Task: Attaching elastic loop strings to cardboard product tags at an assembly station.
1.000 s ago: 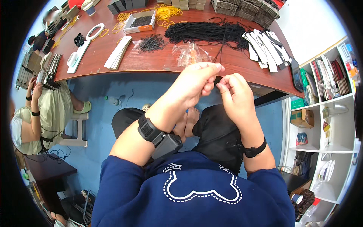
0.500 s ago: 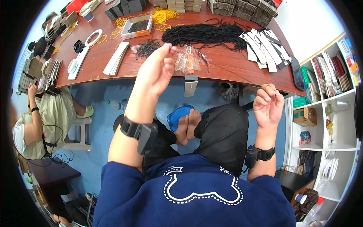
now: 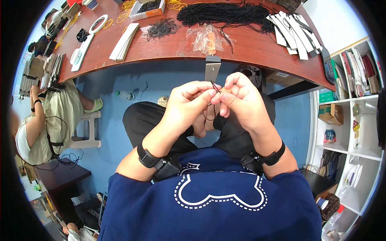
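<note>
Head view: the left hand (image 3: 187, 105) pinches a thin black cord (image 3: 214, 85) between thumb and fingertips; the right hand (image 3: 245, 102) meets it there, fingers bunched, though whether they clamp it I cannot tell. The cord is above the lap, near the table's (image 3: 161, 48) front edge, below a black cord bundle (image 3: 225, 15).
</note>
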Motion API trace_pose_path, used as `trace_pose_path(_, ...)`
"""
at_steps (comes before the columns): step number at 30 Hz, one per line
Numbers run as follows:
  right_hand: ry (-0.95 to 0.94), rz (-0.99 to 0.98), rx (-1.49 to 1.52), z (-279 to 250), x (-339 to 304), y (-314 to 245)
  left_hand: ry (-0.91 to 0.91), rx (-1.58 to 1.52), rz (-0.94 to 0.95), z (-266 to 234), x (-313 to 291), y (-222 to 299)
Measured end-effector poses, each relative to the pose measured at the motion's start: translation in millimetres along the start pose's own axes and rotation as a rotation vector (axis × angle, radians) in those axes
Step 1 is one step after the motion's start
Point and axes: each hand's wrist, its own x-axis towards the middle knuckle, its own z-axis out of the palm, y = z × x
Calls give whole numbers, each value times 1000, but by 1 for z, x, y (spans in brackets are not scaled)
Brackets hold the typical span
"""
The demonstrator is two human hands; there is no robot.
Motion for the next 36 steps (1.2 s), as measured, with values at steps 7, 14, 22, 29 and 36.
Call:
trace_pose_path(7,3,65,-20,3,1,2,-14,109,127,-5,-2,-1)
trace_pose_path(14,-84,211,3,-5,0,-2,-104,-80,-88,-6,-1,2)
trace_pose_path(22,-31,317,221,-2,0,6,127,323,363,0,0,-18)
trace_pose_path(29,-18,273,26,-6,0,10,166,52,123,-20,16,9)
trace_pose_path(36,-36,264,-71,-3,1,13,622,1439,630,-130,82,53)
